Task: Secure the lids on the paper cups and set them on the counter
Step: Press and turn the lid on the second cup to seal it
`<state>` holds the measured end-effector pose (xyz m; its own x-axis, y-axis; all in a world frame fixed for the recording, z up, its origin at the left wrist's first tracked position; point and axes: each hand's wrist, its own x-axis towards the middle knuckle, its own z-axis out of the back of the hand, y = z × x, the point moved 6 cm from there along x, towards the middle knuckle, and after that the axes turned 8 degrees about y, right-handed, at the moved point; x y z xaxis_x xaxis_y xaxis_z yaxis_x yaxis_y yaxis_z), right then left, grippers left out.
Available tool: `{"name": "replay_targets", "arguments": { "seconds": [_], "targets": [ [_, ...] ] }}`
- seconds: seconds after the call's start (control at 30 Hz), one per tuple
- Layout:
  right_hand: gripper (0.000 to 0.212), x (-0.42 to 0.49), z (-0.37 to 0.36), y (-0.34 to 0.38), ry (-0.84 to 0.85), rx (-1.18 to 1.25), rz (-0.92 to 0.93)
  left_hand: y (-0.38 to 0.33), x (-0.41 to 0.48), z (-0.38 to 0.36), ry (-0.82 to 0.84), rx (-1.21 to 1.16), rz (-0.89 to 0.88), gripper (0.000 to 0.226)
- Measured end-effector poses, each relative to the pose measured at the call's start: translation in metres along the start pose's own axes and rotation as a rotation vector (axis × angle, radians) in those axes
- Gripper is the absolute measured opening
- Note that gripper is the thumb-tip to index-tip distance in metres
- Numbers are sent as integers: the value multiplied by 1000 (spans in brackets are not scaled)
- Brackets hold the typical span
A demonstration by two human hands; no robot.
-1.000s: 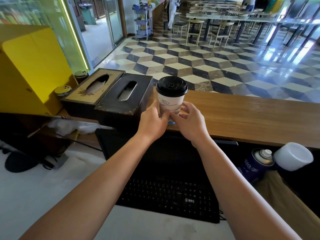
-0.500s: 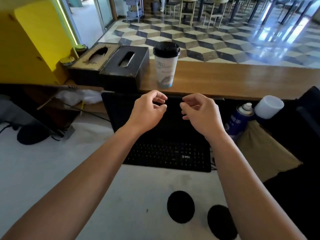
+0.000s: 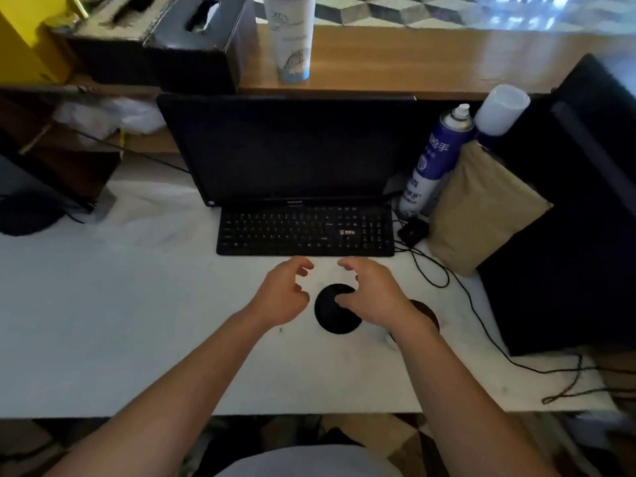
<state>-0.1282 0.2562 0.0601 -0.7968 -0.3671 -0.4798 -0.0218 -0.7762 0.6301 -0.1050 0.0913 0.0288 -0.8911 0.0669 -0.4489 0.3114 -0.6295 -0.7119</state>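
A white paper cup (image 3: 292, 39) stands upright on the wooden counter (image 3: 430, 60) at the top of the view; its top is cut off by the frame edge. On the white desk (image 3: 120, 321) below lies a black round lid (image 3: 335, 311). My left hand (image 3: 280, 297) hovers just left of this lid with fingers apart, holding nothing. My right hand (image 3: 370, 294) is over the lid's right side, fingertips at or touching its top, fingers spread. A second dark round lid (image 3: 428, 313) is mostly hidden under my right wrist.
A black monitor (image 3: 292, 149) and keyboard (image 3: 306, 230) stand between desk and counter. Two tissue boxes (image 3: 192, 39) sit left on the counter. A blue spray can (image 3: 435, 160), white cup (image 3: 499, 110), tan padded bag (image 3: 481, 208), mouse and cables crowd the right.
Both hands let go of the lidded cup on the counter and drew back down to the desk, now at the black lid. The view tilted downward.
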Motion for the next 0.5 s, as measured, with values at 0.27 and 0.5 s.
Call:
{"name": "replay_targets", "arguments": {
  "seconds": [0.27, 0.5],
  "targets": [
    [88, 5, -50, -22, 110, -157, -30, 49, -5, -67, 278, -128, 107, 87],
    [41, -1, -46, -20, -82, 127, -103, 58, -10, -75, 146, -270, -9, 87]
  ]
}}
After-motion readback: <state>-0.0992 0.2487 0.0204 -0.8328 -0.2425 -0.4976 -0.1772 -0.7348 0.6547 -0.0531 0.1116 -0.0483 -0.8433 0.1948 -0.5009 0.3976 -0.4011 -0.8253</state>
